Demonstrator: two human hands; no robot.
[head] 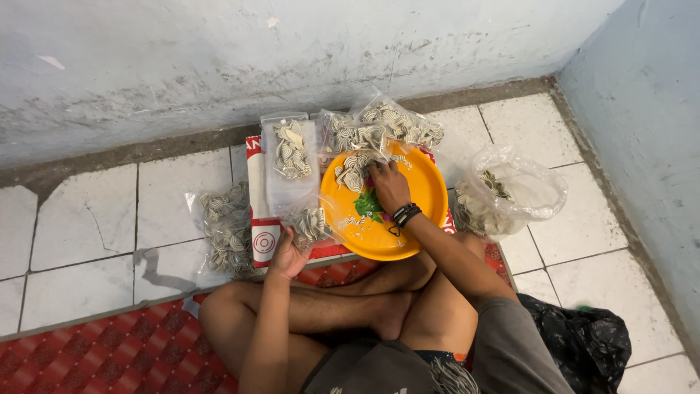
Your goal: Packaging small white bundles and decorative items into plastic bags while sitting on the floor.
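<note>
Right hand (389, 184) pinching pale coiled pieces (355, 169) on the orange tray (423, 191), left hand (289, 254) gripping a small clear bag (310, 222) beside it, likely spilling if tilted.

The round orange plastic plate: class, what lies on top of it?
On the round orange plastic plate lies a small pile of pale coiled pieces, touched by the right hand. A green motif shows, partly covered by that hand.
</note>
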